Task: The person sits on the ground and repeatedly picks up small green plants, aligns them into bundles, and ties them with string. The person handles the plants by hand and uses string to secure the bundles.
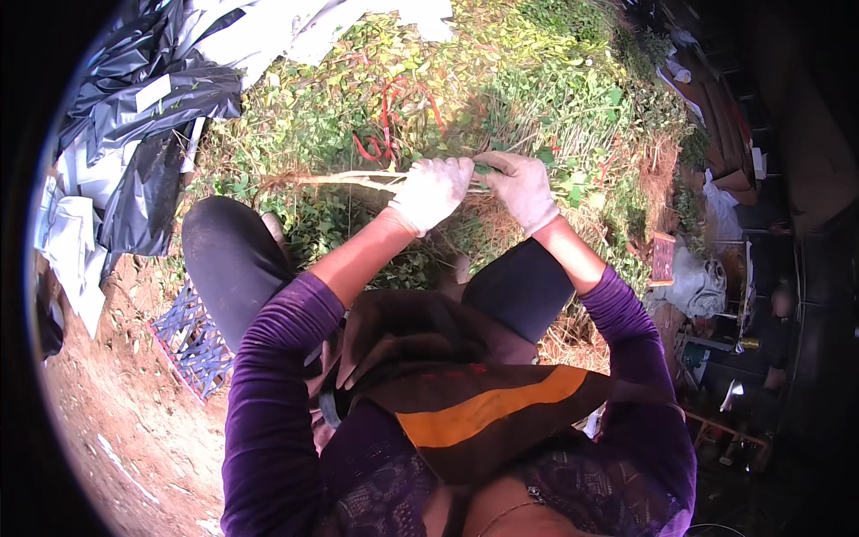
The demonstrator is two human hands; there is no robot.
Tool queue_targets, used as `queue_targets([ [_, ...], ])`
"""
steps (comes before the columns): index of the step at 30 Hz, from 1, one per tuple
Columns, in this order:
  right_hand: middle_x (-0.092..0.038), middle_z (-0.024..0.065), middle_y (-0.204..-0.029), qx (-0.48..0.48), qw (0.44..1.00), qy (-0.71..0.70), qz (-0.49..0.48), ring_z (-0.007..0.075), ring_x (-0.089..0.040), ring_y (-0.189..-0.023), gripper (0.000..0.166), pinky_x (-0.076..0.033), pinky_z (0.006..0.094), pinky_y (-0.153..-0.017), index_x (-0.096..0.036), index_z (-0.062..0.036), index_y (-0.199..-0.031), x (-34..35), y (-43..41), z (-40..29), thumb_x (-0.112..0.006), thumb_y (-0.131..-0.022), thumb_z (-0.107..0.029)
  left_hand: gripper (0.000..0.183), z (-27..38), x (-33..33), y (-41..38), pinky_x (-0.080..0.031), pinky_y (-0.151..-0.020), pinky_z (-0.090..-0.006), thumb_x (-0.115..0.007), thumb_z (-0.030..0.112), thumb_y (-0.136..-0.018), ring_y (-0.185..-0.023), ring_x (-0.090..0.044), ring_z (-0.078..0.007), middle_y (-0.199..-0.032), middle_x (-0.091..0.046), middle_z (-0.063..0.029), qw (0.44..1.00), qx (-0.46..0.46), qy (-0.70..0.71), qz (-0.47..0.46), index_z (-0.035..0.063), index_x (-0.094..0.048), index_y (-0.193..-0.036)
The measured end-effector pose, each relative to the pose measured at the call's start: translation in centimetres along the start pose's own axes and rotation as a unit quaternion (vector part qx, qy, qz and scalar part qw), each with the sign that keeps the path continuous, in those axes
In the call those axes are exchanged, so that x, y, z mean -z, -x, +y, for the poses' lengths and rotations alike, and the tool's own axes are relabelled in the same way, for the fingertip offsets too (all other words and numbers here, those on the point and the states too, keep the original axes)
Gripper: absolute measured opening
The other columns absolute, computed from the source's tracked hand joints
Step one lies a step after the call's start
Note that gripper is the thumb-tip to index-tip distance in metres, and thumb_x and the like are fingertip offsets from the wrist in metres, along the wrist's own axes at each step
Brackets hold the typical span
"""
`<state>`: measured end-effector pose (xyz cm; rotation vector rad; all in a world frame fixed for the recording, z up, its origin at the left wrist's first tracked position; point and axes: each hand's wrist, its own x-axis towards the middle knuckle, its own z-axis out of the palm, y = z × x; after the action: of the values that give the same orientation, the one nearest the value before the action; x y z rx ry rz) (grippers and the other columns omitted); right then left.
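Both of my hands wear pale, soiled work gloves. My left hand [433, 191] is closed around a few pale plant stems [356, 178], held level above the greenery. Their brown, stringy roots [278, 181] stick out to the left. Close beside it, my right hand [520, 188] has its fingers bent around the other end of the stems, where a bit of green leaf shows. The palm side of each hand is hidden. Beyond the hands spreads a thick heap of cut leafy plants [429, 87], with red ties [386, 124] lying in it.
Black and white plastic sheeting [154, 114] is piled at the left. A woven strap seat or mat [194, 342] lies on bare soil [121, 403] near my left knee. To the right are a small reddish wooden piece [662, 258], clear plastic bags [694, 278] and shaded clutter.
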<state>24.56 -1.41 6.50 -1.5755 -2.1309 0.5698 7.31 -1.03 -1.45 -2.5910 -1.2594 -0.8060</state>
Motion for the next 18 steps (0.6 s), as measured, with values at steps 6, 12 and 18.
queue_targets([
  [6,-0.066,0.0028,-0.078,-0.14,0.921,-0.363,0.0,0.0072,-0.06,-0.063,0.023,-0.047,0.0208,-0.058,-0.065,0.0018,-0.11,4.7,4.8,-8.6,-0.065,-0.089,-0.007,0.01,-1.4,-0.6,0.2,-0.051,-0.052,-0.0394,-0.05,0.017,-0.09,-0.061,-0.066,-0.0263,-0.071,-0.063,-0.0086,0.989,0.111,0.071,-0.063,0.0081,-0.051,-0.094],
  [12,-0.063,0.0066,-0.083,-0.017,0.931,0.267,0.248,0.0242,-0.065,-0.079,0.061,-0.052,0.0361,-0.072,-0.052,-0.0151,-0.135,8.5,0.9,-6.9,-0.076,-0.079,-0.018,0.014,-2.1,0.3,-0.4,-0.052,-0.057,-0.0405,-0.052,0.018,-0.087,-0.067,-0.067,-0.0254,-0.072,-0.063,-0.0081,0.993,0.093,0.026,-0.073,0.0087,-0.052,-0.098],
  [18,-0.065,0.0066,-0.081,-0.053,0.946,-0.043,0.317,0.0149,-0.061,-0.073,0.012,-0.048,0.0275,-0.068,-0.074,-0.007,-0.093,12.2,-1.5,4.1,-0.069,-0.085,-0.014,0.013,-1.3,0.1,-0.2,-0.051,-0.059,-0.0438,-0.054,0.016,-0.086,-0.069,-0.066,-0.0297,-0.077,-0.062,-0.011,0.99,0.076,0.057,-0.103,0.0089,-0.049,-0.095],
])
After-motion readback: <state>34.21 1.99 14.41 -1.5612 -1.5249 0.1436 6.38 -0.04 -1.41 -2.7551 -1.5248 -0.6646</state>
